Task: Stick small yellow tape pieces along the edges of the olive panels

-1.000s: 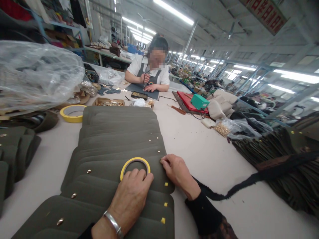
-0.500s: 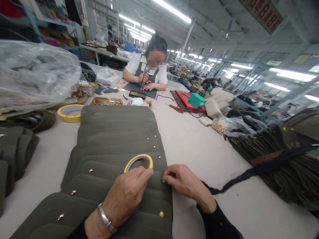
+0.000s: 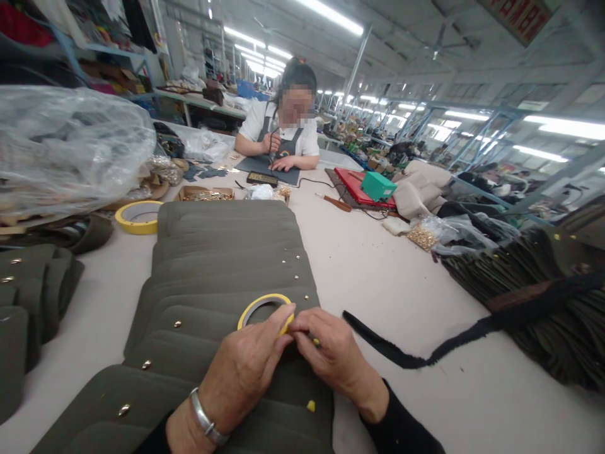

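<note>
Right hand (image 3: 338, 356): shifted inward from the panels' edge, now meeting the left hand; fingertips pressed together at the tape roll, their hold unclear.
Left hand (image 3: 246, 359): pinching the tape roll (image 3: 244, 311) by its near side.
Tape roll: tilted above the green panels (image 3: 217, 252), between studs (image 3: 178, 324) and right edge.
Yellow bit (image 3: 311, 406): on a near panel.
Black strip (image 3: 407, 361): on the table (image 3: 378, 284), right.

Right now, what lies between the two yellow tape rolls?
Dark green panels, overlapping, lie between the held roll and the far roll, as the head view shows.
</note>
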A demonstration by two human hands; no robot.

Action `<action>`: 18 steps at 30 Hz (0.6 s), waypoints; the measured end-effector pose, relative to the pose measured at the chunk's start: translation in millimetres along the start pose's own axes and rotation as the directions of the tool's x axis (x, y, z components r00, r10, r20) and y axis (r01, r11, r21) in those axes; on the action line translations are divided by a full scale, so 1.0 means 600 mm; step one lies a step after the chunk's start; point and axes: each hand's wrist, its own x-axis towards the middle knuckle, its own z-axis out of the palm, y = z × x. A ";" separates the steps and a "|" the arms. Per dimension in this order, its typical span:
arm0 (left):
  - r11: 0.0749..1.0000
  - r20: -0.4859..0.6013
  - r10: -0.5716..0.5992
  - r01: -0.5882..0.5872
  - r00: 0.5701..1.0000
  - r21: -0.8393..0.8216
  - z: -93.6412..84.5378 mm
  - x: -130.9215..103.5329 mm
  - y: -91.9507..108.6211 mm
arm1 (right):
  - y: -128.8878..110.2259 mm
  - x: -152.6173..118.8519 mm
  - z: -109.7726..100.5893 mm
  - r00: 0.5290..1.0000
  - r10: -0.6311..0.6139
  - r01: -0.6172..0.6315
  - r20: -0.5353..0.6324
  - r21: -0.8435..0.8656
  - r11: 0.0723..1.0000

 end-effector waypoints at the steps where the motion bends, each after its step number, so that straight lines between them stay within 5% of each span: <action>1: 1.000 0.008 -0.014 0.014 1.000 -0.004 0.000 -0.001 0.001 | 0.002 -0.001 0.002 1.000 -0.014 0.014 -0.003 -0.020 1.000; 11: 0.992 0.124 -0.096 0.106 0.988 -0.073 -0.006 0.003 0.012 | 0.002 -0.011 0.017 0.989 -0.026 -0.002 -0.146 -0.186 0.983; 15: 0.995 0.078 -0.088 0.091 0.993 -0.041 -0.006 0.005 0.011 | -0.019 -0.003 0.016 0.946 0.291 -0.293 -0.142 0.006 0.956; 18: 0.995 0.013 -0.071 0.071 0.997 -0.069 -0.008 0.008 0.014 | -0.024 0.007 0.019 0.812 0.583 -0.557 -0.026 0.267 0.787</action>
